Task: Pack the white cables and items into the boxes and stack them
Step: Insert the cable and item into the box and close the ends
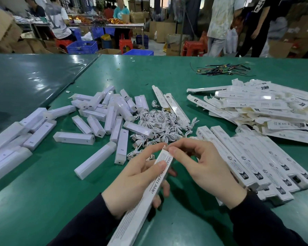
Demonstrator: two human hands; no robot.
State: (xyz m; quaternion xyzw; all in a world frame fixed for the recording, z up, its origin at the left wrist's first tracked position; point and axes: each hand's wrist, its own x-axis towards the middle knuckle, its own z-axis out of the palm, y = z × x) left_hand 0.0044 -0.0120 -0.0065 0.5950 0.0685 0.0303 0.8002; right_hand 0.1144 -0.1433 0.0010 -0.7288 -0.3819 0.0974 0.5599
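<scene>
My left hand (135, 180) grips a long white box (140, 206) printed with black lettering, tilted with its far end up near the table's middle. At that far end my right hand (201, 167) pinches the box's flap with fingertips and thumb. Just beyond my hands lies a tangle of white cables (164, 125). Several white lamp bars (114, 110) are scattered to the left of the cables. To the right, packed white boxes (252, 162) lie side by side in a row.
A heap of flat, unfolded white cartons (260, 107) covers the far right of the green table (43, 192). Dark wire scraps (224, 69) lie further back. Behind the table are people, blue crates, red stools and cardboard boxes.
</scene>
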